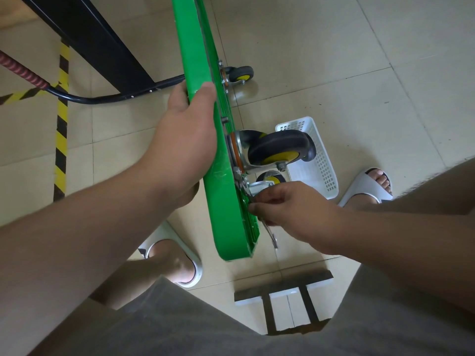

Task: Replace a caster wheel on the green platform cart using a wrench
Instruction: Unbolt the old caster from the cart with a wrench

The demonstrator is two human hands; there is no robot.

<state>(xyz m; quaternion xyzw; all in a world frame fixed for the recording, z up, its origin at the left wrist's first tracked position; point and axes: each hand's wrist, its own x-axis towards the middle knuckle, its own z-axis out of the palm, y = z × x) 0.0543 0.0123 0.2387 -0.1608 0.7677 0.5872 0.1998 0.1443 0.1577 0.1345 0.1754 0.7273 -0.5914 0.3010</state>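
The green platform cart [198,73] stands tilted on its edge, underside facing right. My left hand [183,140] grips its upper edge, thumb over the rim. A big grey caster wheel with a yellow hub [280,147] sticks out from the underside near me. Just below it sits a smaller caster [270,179] on a silver bracket. My right hand [285,209] pinches a silver wrench [270,232] at that bracket's base; the wrench's tail hangs down below my fingers. A third caster [240,74] shows farther up the cart.
A white perforated plastic basket [321,155] lies on the tiled floor right of the casters. The cart's black handle [102,98] curves on the floor at left, near yellow-black tape [61,140]. My slippered feet [370,188] flank the cart. A stool edge [282,286] sits below.
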